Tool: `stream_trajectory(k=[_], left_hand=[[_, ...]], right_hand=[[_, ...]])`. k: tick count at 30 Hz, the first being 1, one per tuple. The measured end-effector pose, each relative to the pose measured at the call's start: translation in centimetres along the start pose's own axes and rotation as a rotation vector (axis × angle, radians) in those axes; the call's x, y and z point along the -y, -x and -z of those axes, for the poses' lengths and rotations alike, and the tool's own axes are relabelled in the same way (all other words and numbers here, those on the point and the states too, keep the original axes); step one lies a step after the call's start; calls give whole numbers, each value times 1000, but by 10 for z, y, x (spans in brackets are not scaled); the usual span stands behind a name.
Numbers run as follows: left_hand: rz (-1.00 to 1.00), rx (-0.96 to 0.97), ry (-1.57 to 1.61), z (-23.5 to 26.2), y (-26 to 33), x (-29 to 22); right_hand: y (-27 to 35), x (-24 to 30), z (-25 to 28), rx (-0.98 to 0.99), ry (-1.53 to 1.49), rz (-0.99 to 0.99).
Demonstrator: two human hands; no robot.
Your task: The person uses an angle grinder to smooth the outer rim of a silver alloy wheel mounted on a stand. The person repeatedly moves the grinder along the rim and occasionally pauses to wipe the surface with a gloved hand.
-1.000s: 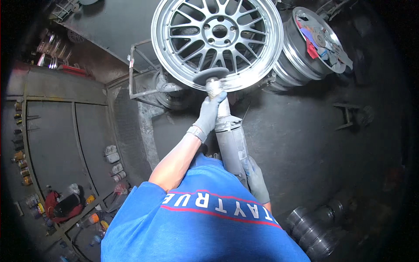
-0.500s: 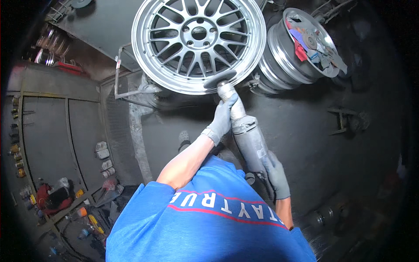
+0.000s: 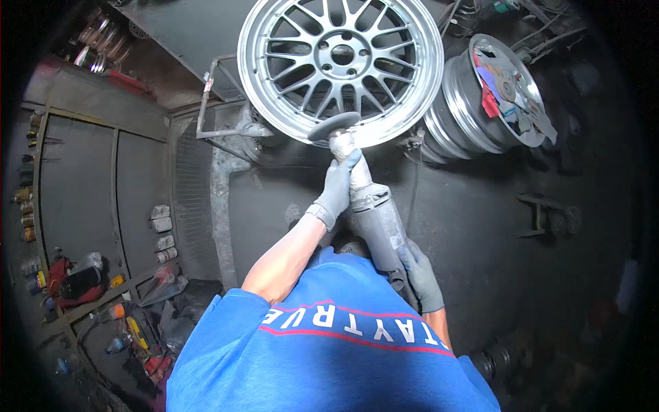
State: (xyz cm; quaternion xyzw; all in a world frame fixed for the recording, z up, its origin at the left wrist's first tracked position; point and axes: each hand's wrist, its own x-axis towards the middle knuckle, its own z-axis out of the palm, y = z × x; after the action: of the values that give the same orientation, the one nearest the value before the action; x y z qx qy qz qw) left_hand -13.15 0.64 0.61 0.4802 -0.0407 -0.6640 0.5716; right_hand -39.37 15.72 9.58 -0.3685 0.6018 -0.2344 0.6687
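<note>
A silver multi-spoke alloy wheel (image 3: 341, 65) stands upright at the top centre. I hold a grey angle grinder (image 3: 371, 213) with both gloved hands. Its dark round disc (image 3: 333, 126) meets the wheel's lower rim. My left hand (image 3: 338, 189) wraps the grinder's neck just behind the disc. My right hand (image 3: 420, 275) grips the rear of the grinder's body. My blue shirt fills the bottom of the view.
A second wheel (image 3: 480, 103) lies to the right with rags and discs on it. A metal stand (image 3: 223, 103) sits left of the main wheel. Bottles, cans and tools (image 3: 89, 275) clutter the dark bench at the left. A small metal bracket (image 3: 546, 216) stands at right.
The wheel and grinder have shifted in the view as my head moved; the disc stays against the wheel's lower rim, and both hands keep their grip.
</note>
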Motion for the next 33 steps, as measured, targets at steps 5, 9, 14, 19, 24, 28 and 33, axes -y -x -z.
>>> stream_trajectory(k=[5,9,14,19,24,28,33], left_hand=[[-81,-71,-19,32,-2,-43],[-62,-47,2,33,4,-57],[-50,6,113,25,-5,-9],[59,77,211,-26,-3,47],[74,181,227,-54,-4,68],[36,115,204,-36,-2,60],[-76,27,219,12,0,24]], right_hand=[[-20,0,-43,78,-131,-78],[-22,16,-50,103,-78,1],[-12,15,-10,65,104,18],[9,7,48,-48,151,6],[18,7,72,-104,151,17],[4,-14,74,-50,104,30],[-23,-1,29,73,99,21]])
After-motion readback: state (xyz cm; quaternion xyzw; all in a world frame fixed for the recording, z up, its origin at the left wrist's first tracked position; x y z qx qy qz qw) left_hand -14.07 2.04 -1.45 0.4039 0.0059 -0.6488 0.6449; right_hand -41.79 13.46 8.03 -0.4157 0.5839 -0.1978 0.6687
